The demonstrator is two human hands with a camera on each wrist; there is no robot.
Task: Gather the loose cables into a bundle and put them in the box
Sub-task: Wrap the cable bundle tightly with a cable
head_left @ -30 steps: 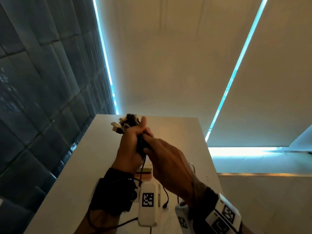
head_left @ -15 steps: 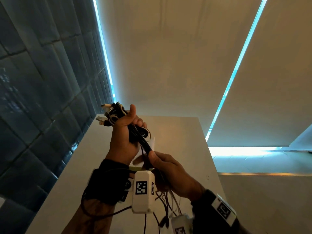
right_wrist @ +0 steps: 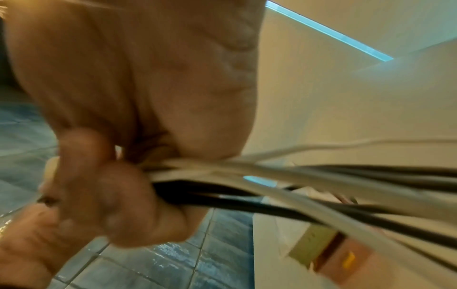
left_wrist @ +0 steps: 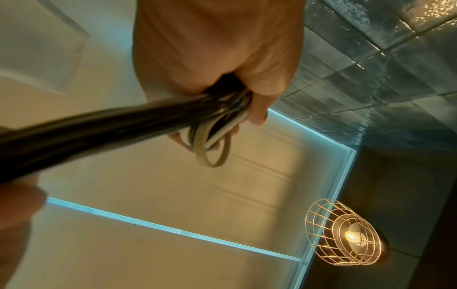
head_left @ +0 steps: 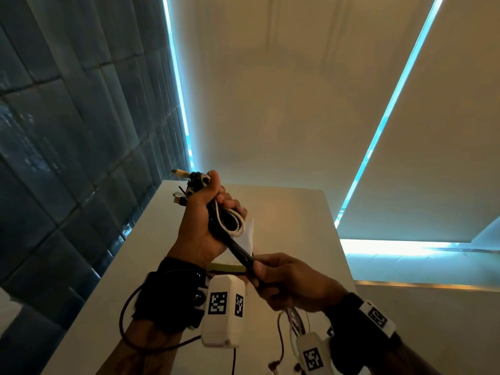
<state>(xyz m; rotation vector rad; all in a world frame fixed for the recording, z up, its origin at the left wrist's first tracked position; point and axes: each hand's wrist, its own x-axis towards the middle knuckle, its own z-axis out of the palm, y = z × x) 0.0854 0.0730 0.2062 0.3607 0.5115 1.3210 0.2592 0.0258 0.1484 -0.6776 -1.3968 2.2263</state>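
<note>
Head | left hand (head_left: 201, 226) grip clenched round cables (head_left: 238, 250) | right hand (head_left: 295, 282) likewise | box (right_wrist: 329, 252) contents hidden

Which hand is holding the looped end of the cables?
The left hand: the cables' white loop bulges out beside its fingers. The right hand grips only straight strands.

- We see the cables (head_left: 230, 234), mostly black with some white ones, drawn into one taut bundle that slants down from upper left to lower right above the counter (head_left: 292, 212).
- A white loop (head_left: 234, 223) and several plugs (head_left: 181, 185) stick out at the upper end; loose ends dangle below.
- The box (head_left: 230, 267) sits on the counter beneath the bundle, mostly hidden.
</note>
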